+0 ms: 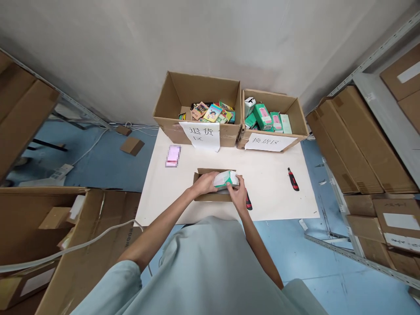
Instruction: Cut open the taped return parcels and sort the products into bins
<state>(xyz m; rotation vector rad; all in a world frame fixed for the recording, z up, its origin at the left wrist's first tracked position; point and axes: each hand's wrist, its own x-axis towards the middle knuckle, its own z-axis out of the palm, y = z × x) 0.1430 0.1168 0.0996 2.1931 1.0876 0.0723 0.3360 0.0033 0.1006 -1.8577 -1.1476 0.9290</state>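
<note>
Both my hands grip a small white and green box (225, 179) above an open cardboard carton (213, 197) at the front of the white table. My left hand (205, 183) is closed on the box's left end. My right hand (239, 191) holds the right end, thumb on the near side. The carton's inside is mostly hidden by my hands and the box. Just right of the carton lies a red and black utility knife (248, 202), partly covered by my right hand.
Behind stand a large carton (229, 133) of small booklets or cards and a smaller carton (241, 142) of green boxes, both with paper labels. A second utility knife (293, 179) lies at right, a blurred pink item (173, 156) at left. Shelves with cartons (364, 144) flank the right.
</note>
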